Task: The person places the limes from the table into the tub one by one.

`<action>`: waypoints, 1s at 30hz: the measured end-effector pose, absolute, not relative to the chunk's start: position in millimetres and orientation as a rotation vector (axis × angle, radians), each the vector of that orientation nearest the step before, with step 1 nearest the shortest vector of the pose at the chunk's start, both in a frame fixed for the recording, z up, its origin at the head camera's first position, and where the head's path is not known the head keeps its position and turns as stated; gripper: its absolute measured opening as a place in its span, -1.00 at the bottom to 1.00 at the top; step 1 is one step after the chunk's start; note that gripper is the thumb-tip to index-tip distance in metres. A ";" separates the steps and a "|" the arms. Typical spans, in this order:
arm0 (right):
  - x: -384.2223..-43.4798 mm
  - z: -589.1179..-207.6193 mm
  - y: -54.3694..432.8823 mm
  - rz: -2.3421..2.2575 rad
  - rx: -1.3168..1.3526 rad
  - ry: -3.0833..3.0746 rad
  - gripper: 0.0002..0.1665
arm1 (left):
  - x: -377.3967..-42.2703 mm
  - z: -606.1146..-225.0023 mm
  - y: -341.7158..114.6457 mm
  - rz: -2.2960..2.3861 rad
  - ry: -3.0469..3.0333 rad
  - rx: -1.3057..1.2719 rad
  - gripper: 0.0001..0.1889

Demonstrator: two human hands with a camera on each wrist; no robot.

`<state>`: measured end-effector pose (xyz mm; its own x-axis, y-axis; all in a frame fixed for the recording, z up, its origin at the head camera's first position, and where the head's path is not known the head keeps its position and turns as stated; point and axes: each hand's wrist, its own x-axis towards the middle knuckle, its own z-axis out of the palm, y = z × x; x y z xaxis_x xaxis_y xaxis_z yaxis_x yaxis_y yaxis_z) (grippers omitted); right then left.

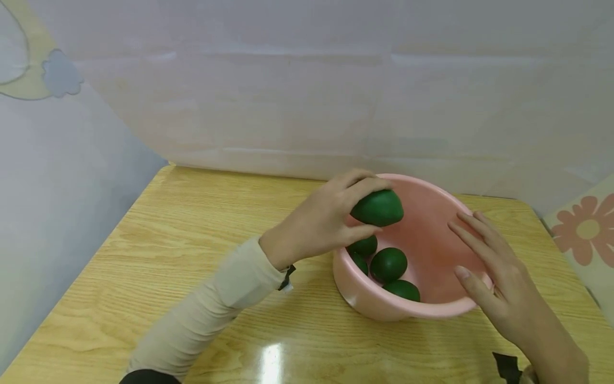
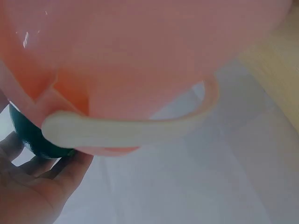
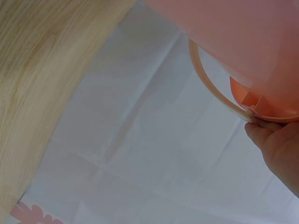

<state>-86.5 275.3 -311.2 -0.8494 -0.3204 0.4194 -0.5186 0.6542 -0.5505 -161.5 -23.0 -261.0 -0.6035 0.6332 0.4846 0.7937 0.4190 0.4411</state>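
From the head view, we see our left hand [image 1: 331, 218] holding a dark green fruit [image 1: 377, 207], with fingers and thumb curled around it, just above the pink bowl [image 1: 434, 242] near its rim at 10 o'clock. Four more green fruits [image 1: 388, 264] lie inside the bowl, toward its wall at 7 o'clock. Our right hand [image 1: 499, 277] rests with straight, relaxed fingers on the rim at 3 o'clock, the thumb on the inner side; it holds nothing by curling. The bowl stands on the wooden table [image 1: 192, 256].

In the left wrist view, the fruit [image 2: 32, 135] shows at 8 o'clock, partly hidden behind the bowl rim [image 2: 121, 128], with our fingers [image 2: 42, 182] under it. We judge that the fruit may knock the rim and slip out onto the table if the grip is loose.

In the right wrist view, only part of the right hand [image 3: 278, 151] touches the bowl's edge [image 3: 219, 95] at 4 o'clock. This light contact may not stop the bowl from sliding or tipping toward the heavier fruit side if it is pushed.
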 end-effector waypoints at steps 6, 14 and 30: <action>-85.5 -310.1 274.3 1.004 0.653 -2.608 -0.28 | -158.8 -262.8 -15.9 -0.958 -2.465 -1.296 -0.44; -85.0 -308.6 273.1 0.985 0.656 -2.614 -0.27 | -157.1 -265.3 -9.5 -0.906 -2.510 -1.316 -0.40; -85.8 -312.7 274.3 0.968 0.683 -2.583 -0.28 | -152.4 -263.1 4.9 -0.786 -2.635 -1.364 -0.36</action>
<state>-85.8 274.3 -312.7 -0.8425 -0.3266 0.4285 -0.5277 0.6603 -0.5343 -152.4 4.9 -263.1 -0.6028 0.7437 0.2891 0.7805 0.4744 0.4071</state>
